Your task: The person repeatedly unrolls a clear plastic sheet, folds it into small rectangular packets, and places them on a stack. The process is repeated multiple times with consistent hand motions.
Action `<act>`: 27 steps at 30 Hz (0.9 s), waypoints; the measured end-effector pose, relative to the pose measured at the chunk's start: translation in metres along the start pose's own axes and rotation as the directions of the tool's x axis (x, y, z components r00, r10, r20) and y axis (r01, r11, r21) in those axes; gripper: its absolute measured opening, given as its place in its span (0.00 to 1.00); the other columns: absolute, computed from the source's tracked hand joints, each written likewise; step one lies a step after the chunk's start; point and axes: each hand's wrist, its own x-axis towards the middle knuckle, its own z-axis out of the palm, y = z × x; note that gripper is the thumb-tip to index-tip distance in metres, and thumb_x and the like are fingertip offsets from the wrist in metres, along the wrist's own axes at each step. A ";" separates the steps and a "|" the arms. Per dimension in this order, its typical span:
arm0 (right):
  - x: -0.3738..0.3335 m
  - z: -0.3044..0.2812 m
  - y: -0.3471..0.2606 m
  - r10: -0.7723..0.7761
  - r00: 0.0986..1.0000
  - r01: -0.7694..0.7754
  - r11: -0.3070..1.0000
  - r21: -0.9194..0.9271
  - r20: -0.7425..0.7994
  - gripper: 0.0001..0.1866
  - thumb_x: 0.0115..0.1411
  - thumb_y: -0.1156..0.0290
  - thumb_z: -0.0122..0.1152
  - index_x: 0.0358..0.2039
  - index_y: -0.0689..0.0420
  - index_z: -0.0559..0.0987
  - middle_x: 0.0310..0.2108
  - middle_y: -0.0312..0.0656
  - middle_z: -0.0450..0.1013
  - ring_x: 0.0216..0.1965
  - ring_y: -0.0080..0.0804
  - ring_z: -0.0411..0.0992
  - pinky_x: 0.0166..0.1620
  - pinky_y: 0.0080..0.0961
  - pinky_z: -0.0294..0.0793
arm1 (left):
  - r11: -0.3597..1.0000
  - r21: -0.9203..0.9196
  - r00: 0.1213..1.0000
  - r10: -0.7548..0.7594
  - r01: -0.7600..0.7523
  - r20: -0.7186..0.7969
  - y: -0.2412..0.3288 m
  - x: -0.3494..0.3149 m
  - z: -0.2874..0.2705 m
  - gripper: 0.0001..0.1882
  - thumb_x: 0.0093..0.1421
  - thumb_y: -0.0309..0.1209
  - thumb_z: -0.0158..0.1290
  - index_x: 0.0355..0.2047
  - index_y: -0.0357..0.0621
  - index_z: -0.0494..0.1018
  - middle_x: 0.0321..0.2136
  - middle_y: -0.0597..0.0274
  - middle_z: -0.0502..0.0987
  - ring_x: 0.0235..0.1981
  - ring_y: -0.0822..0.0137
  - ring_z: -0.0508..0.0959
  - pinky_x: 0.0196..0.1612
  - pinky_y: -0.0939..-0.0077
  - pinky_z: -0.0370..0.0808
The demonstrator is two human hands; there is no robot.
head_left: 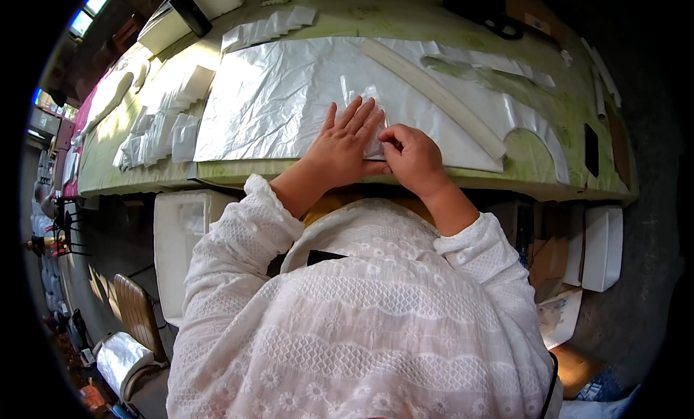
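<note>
We saw a small folded white plastic piece [374, 133] lying on the big crinkled translucent sheet [275, 101], right between both hands at the near table edge. Left hand [340, 148] lay flat, fingers spread and extended, palm pressing the piece and sheet down. Right hand [412, 157] was curled, thumb and fingertips pinched on the piece's right edge, touching the left hand's thumb side. Beyond the right hand ran a long white foam strip [434, 90], diagonal across the sheet. Left of the left hand sat a pile of small white folded pieces [155, 137] on the green table [528, 151]. More of them lay far beyond the hands [271, 25].
</note>
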 end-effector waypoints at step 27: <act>-0.022 -0.027 0.014 -0.378 0.925 0.371 0.920 -0.126 -0.031 0.19 0.49 0.82 0.62 0.43 0.53 0.80 0.42 0.39 0.80 0.47 0.46 0.74 0.50 0.40 0.74 | 0.968 -0.230 0.989 0.123 -0.100 0.088 0.009 -0.014 -0.015 0.35 0.57 0.29 0.60 0.67 0.51 0.67 0.70 0.57 0.65 0.73 0.58 0.59 0.74 0.42 0.49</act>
